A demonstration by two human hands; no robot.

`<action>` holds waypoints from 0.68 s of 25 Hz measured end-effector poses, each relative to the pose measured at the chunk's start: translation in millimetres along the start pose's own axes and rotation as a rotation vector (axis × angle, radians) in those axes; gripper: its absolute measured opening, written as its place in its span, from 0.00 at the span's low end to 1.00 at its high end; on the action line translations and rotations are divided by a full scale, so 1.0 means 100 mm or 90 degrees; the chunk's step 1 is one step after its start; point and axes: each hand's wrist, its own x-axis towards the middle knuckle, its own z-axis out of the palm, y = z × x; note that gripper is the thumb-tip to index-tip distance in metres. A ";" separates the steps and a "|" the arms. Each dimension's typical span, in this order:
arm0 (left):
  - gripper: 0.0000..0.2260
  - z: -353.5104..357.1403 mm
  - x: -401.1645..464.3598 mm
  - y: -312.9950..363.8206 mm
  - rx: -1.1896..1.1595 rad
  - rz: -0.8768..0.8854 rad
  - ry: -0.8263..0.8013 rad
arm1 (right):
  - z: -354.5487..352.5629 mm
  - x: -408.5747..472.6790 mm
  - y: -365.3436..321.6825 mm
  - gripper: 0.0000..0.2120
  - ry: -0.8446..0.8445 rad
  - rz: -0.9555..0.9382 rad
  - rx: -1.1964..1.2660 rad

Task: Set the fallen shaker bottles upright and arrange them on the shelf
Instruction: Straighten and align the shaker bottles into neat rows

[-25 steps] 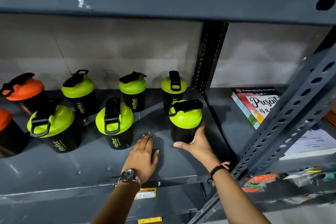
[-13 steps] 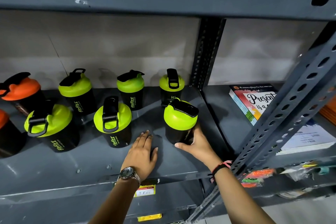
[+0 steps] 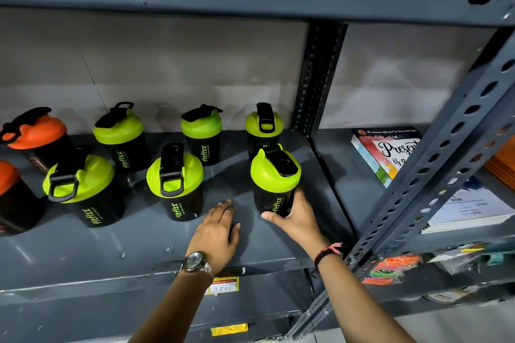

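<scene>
While right hand [image 3: 299, 220] grip clasps shaker bottle [image 3: 274, 181], now turned | left hand [image 3: 216, 231] flat, released on shelf [image 3: 83, 248]

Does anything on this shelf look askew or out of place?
No bottle lies fallen. The green-lidded shaker bottle gripped by the right hand sits apart from its front-row neighbours. The left hand rests flat on the shelf.

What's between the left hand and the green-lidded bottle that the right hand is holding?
Nothing: in the head view only bare grey shelf separates the left hand from the held shaker bottle in the right hand.
</scene>
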 end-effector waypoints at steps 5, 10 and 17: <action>0.16 -0.31 -0.45 -0.28 -0.037 -0.077 0.126 | 0.01 -0.11 0.04 0.40 0.043 -0.001 0.006; 0.40 -0.47 -0.21 -0.51 -0.210 -0.313 0.203 | 0.22 -0.15 -0.07 0.39 0.155 0.035 0.012; 0.35 -0.33 0.14 -0.28 -0.364 -0.375 0.269 | 0.30 -0.17 -0.14 0.33 0.220 0.051 0.013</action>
